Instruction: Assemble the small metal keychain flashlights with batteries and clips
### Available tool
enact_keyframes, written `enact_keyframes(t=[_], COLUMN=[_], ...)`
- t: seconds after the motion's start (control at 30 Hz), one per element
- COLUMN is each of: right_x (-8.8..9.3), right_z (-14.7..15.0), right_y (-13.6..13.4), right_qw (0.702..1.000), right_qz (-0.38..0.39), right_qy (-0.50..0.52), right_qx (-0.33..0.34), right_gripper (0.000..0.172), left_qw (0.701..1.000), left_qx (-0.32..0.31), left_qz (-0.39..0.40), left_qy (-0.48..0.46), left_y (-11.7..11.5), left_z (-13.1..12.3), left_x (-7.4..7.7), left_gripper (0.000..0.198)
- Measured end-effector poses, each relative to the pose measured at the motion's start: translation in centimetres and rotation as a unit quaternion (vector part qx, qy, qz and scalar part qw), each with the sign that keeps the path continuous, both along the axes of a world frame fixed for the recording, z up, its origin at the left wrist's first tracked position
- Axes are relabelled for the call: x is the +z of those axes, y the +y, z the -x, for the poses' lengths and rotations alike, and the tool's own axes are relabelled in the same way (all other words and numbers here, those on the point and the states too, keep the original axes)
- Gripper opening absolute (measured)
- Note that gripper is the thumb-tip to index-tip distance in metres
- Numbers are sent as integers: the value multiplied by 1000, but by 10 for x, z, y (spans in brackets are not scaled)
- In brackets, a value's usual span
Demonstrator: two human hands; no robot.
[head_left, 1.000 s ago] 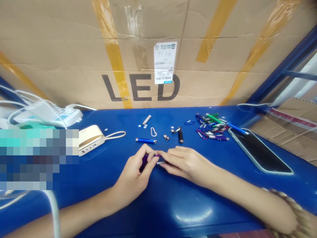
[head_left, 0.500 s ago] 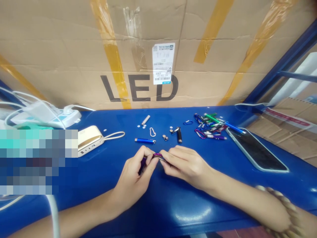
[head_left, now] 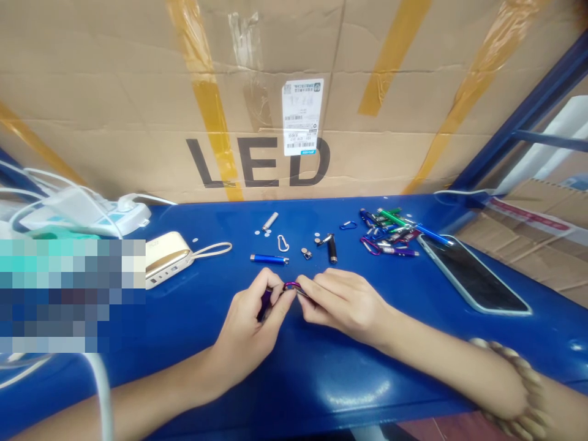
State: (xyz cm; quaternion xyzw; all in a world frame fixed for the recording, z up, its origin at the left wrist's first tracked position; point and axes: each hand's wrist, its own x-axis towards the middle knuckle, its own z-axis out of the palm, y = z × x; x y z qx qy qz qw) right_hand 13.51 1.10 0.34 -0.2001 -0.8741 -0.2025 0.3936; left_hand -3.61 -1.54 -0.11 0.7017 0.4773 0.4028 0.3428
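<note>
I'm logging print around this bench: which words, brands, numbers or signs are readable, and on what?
"LED": large cardboard box.
White label on that box: too small and blurred.
Red-and-white strip on the right-hand box: too blurred.
Cream power bank: faint marking, unreadable.

The bench (head_left: 193,318) bears a black flashlight (head_left: 332,251), with a blue flashlight (head_left: 269,260) and power bank (head_left: 171,260) to its left, a flashlight pile (head_left: 394,234) and phone (head_left: 478,277) to its right.
</note>
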Motion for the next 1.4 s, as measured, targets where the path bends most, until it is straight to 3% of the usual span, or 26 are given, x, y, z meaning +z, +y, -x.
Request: enact_keyframes(t=[0.23, 0.4, 0.77, 0.9, 1.13, 1.27, 1.4], right_x=[0, -2, -11, -12, -2, -1, -6], right_z=[1, 3, 6, 7, 4, 4, 4], right_y=[2, 2, 1, -1, -1, 0, 1], right_qw=[1000, 998, 993, 981, 944, 937, 945], right_qz=[-9, 46, 73, 141, 285, 304, 276], right_qy=[10, 47, 87, 132, 156, 161, 157], right_qx=[-6, 1, 12, 15, 53, 67, 79], right_gripper=[13, 13, 15, 19, 21, 19, 17], left_qw=[1000, 999, 1000, 997, 995, 995, 996], left_qx=[-4, -34, 20, 14, 13, 0, 4], left_qz=[14, 12, -4, -25, 42, 25, -7], left_qy=[-17, -35, -14, -66, -94, -94, -91], left_y=[1, 1, -2, -1, 1, 1, 3], left_z=[1, 1, -2, -1, 0, 1, 0], left_x=[-1, -2, 0, -3, -1, -1, -3], left_gripper=[25, 19, 29, 28, 30, 23, 26])
